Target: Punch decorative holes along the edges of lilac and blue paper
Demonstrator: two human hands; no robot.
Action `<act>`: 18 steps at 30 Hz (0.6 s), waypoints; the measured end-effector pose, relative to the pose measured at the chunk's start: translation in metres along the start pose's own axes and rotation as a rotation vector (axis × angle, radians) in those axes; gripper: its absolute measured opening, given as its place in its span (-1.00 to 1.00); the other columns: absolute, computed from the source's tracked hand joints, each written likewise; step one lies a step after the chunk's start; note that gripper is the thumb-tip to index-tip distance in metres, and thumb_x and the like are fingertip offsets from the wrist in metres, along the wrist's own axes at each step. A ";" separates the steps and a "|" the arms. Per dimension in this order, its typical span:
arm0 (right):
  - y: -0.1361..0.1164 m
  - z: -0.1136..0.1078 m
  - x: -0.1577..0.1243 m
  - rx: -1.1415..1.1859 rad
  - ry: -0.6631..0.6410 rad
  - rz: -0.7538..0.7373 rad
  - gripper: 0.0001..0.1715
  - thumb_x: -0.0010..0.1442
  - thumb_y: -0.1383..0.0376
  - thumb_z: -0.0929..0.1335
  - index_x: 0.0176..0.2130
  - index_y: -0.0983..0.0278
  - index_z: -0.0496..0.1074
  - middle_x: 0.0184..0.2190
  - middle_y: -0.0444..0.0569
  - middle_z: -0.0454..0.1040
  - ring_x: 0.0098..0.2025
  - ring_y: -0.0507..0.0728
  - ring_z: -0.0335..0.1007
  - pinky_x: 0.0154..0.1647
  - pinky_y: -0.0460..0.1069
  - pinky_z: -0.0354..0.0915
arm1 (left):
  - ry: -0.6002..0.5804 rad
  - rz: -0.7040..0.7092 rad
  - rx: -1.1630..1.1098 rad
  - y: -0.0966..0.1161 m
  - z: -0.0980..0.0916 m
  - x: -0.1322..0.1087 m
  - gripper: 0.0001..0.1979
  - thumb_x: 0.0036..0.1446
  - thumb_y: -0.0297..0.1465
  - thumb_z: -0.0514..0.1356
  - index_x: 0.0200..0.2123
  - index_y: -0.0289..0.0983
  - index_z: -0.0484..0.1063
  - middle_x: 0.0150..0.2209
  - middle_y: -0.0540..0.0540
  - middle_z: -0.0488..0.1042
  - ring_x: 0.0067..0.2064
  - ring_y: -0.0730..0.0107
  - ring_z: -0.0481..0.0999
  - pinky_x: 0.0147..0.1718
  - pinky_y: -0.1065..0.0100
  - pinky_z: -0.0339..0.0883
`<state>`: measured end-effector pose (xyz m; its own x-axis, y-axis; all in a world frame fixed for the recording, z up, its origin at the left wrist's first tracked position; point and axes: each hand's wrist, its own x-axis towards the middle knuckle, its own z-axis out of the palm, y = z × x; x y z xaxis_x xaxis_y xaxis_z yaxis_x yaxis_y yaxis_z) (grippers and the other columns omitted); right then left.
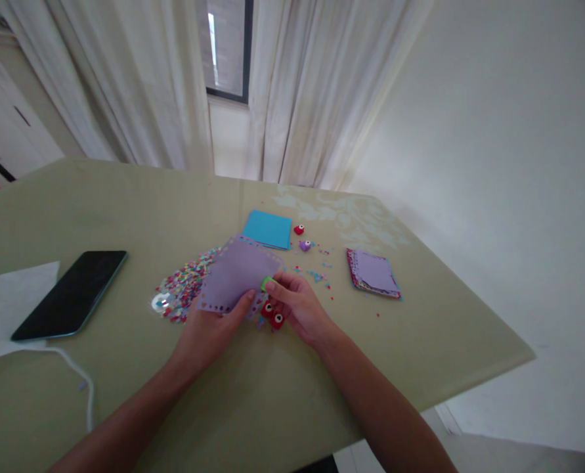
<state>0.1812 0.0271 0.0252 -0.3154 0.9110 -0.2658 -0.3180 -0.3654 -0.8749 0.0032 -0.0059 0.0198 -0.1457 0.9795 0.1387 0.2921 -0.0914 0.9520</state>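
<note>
our left hand [208,336]: fingers clamped on purple hole-edged paper [240,272] | our right hand [299,303]: fingers pinching small green object [266,284] at paper's right edge | paper over table [420,341], near confetti pile [181,286]

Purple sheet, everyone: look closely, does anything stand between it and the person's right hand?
Yes: a small green object, pinched in the right hand, sits between that hand's fingertips and the right edge of the purple sheet. Nothing visible separates the left hand from the sheet.

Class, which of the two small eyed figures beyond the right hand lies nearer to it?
The purple figure; beyond it, the red figure sits farther from the right hand.
</note>
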 end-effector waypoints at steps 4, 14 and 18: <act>0.000 0.000 -0.001 -0.039 -0.018 -0.009 -0.33 -0.13 -0.08 0.71 -0.40 0.24 0.39 -0.55 -0.27 0.37 -0.56 -0.04 0.27 -0.54 -0.10 0.15 | -0.012 -0.001 -0.013 -0.002 0.001 0.001 -0.65 0.18 -0.09 0.28 -0.08 -0.13 0.65 -0.08 -0.14 0.74 -0.01 -0.04 0.74 0.10 -0.05 0.60; 0.004 0.001 0.002 -0.031 0.005 -0.061 -0.33 -0.11 -0.09 0.70 -0.42 0.25 0.38 -0.58 -0.29 0.30 -0.59 -0.08 0.10 -0.58 -0.11 0.02 | -0.055 -0.004 -0.033 0.001 0.000 0.002 -0.62 0.19 -0.12 0.28 -0.02 -0.16 0.64 -0.03 -0.14 0.74 0.02 -0.01 0.73 0.14 -0.02 0.57; 0.002 0.000 0.002 -0.028 -0.002 -0.061 -0.33 -0.12 -0.09 0.71 -0.42 0.24 0.38 -0.61 -0.30 0.25 -0.61 -0.08 0.03 -0.59 -0.10 -0.03 | -0.027 0.002 -0.005 -0.003 0.000 0.002 -0.69 0.18 -0.11 0.29 -0.11 -0.13 0.66 -0.04 -0.15 0.74 0.03 -0.05 0.72 0.14 -0.06 0.57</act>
<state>0.1795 0.0284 0.0229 -0.2979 0.9310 -0.2109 -0.3113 -0.3036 -0.9005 0.0021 -0.0037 0.0176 -0.1201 0.9838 0.1333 0.2873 -0.0941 0.9532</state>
